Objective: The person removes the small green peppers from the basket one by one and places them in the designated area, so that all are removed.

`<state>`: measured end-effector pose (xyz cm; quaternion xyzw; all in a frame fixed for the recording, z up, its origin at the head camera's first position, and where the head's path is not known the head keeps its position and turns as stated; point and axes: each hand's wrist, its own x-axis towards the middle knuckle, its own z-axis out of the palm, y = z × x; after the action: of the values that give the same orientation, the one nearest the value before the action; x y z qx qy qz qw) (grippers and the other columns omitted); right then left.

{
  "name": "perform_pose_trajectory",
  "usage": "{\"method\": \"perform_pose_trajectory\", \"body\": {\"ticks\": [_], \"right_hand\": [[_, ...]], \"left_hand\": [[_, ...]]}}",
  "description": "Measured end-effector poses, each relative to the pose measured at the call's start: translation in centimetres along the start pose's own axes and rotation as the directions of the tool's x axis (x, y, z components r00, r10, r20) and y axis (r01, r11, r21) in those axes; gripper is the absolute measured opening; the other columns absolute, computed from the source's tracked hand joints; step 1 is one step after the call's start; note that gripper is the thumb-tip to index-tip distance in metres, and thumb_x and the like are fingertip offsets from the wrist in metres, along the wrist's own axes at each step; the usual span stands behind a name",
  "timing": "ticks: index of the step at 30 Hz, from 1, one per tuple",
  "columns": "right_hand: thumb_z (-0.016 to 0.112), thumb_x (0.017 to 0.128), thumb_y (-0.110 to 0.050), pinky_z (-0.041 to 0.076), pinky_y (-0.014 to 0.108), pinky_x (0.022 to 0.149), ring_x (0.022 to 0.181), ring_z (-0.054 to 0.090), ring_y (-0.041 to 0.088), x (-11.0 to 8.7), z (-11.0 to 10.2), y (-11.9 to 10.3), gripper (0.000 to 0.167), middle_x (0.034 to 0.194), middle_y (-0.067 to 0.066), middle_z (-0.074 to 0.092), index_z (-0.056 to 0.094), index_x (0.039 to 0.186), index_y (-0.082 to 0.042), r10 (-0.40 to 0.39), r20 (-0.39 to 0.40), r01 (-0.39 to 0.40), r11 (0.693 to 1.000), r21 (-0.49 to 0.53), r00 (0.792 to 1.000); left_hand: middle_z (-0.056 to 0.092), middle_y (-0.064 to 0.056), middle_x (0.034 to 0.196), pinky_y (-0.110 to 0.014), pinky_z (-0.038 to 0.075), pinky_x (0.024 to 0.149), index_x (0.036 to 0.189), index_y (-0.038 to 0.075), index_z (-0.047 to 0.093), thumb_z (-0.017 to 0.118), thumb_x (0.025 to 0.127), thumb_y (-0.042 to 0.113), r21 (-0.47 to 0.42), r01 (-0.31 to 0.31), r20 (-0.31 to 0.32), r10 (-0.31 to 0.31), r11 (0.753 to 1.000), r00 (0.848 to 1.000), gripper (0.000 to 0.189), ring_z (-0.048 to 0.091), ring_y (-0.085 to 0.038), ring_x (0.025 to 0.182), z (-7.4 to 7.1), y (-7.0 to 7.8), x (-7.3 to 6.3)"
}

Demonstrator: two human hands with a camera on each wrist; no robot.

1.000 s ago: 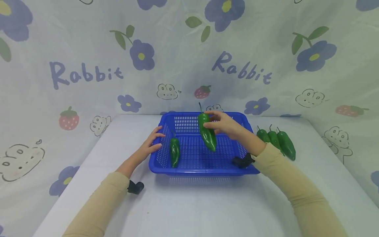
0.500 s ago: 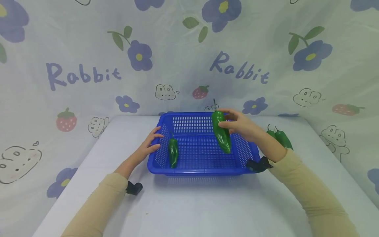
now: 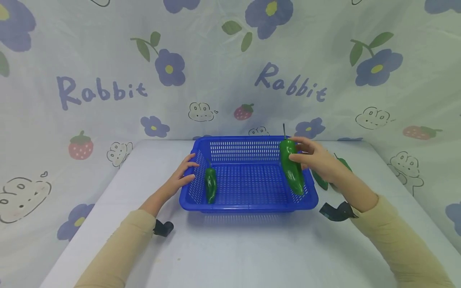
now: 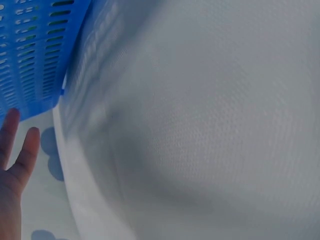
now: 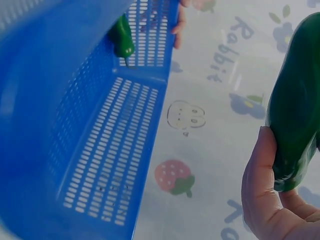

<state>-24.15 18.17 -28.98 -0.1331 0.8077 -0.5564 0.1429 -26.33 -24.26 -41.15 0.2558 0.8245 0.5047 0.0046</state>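
My right hand (image 3: 318, 160) holds a large green chili pepper (image 3: 292, 168) above the right wall of the blue plastic basket (image 3: 248, 207). The pepper hangs tilted, stem up, pinched between thumb and fingers; the right wrist view shows the thumb along its side. At the basket's left wall, my left hand (image 3: 181, 176) touches the rim with fingers spread and fairly straight. A smaller-looking green pepper (image 3: 210, 186) leans inside the basket by that left wall. On the table right of the basket, other green peppers (image 3: 320, 181) lie partly hidden behind my right hand and wrist.
The basket stands on a white-covered table (image 3: 230, 252). Behind it hangs a pale cloth backdrop (image 3: 223, 80) with flowers, rabbits and strawberries. A black wrist mount (image 3: 336, 211) juts from the right sleeve near the basket's front right corner; another (image 3: 163, 228) sits at the left sleeve.
My right hand has carried the green chili pepper rightward, from over the basket's middle to its right wall, covering more of the peppers on the table. The left hand stays at the rim.
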Motion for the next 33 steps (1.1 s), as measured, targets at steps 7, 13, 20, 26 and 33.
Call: {"method": "perform_pose_trajectory", "body": {"ticks": [7, 13, 20, 26, 33], "right_hand": [[0.057, 0.090, -0.024, 0.048, 0.033, 0.081, 0.097, 0.055, 0.014, -1.9, -1.3, 1.3, 0.060, 0.127, 0.019, 0.044, 0.029, 0.141, -0.011, -0.017, -0.034, 0.016, 1.000, -0.024, 0.999], [0.055, 0.091, -0.021, 0.050, 0.028, 0.077, 0.094, 0.056, 0.008, -3.2, -2.2, 2.5, 0.059, 0.131, 0.023, 0.040, 0.027, 0.140, -0.007, -0.018, -0.051, 0.018, 1.000, -0.012, 0.999], [0.053, 0.092, -0.019, 0.049, 0.029, 0.079, 0.094, 0.057, 0.004, -4.4, -3.1, 3.7, 0.057, 0.135, 0.028, 0.035, 0.025, 0.140, -0.005, -0.018, -0.070, 0.019, 1.000, 0.017, 0.997], [0.051, 0.093, -0.020, 0.049, 0.028, 0.077, 0.092, 0.057, 0.003, -5.2, -3.7, 5.1, 0.059, 0.130, 0.023, 0.038, 0.022, 0.141, -0.003, -0.003, -0.098, 0.005, 1.000, 0.014, 0.995], [0.052, 0.093, -0.021, 0.050, 0.027, 0.076, 0.089, 0.058, 0.005, -5.8, -4.3, 6.7, 0.066, 0.129, 0.026, 0.036, 0.015, 0.143, 0.000, 0.031, -0.122, -0.030, 1.000, 0.011, 0.992]], "left_hand": [[0.006, -0.019, 0.151, -0.069, 0.010, 0.101, 0.123, -0.003, 0.041, 0.045, 0.086, 0.009, 0.002, -0.002, 0.001, 0.002, 1.000, 1.000, 0.039, 0.000, -0.043, 0.138, -0.1, 0.1, 0.0], [0.007, -0.017, 0.151, -0.068, 0.008, 0.102, 0.123, 0.000, 0.042, 0.044, 0.087, 0.008, -0.005, -0.004, 0.001, 0.004, 1.000, 1.000, 0.037, 0.000, -0.041, 0.138, -0.1, 0.1, 0.0], [0.006, -0.018, 0.151, -0.069, 0.009, 0.101, 0.123, -0.001, 0.042, 0.044, 0.087, 0.010, 0.008, -0.009, -0.001, 0.009, 1.000, 1.000, 0.037, 0.000, -0.042, 0.138, 0.0, -0.2, 0.0], [0.007, -0.019, 0.151, -0.070, 0.009, 0.100, 0.121, -0.003, 0.043, 0.045, 0.085, 0.010, 0.004, -0.010, -0.004, 0.010, 1.000, 1.000, 0.038, -0.001, -0.042, 0.138, 0.0, -0.2, 0.1], [0.007, -0.019, 0.151, -0.071, 0.010, 0.099, 0.121, -0.001, 0.043, 0.045, 0.085, 0.009, -0.001, -0.008, -0.002, 0.008, 1.000, 1.000, 0.037, -0.001, -0.042, 0.138, 0.1, -0.2, 0.0]]}}
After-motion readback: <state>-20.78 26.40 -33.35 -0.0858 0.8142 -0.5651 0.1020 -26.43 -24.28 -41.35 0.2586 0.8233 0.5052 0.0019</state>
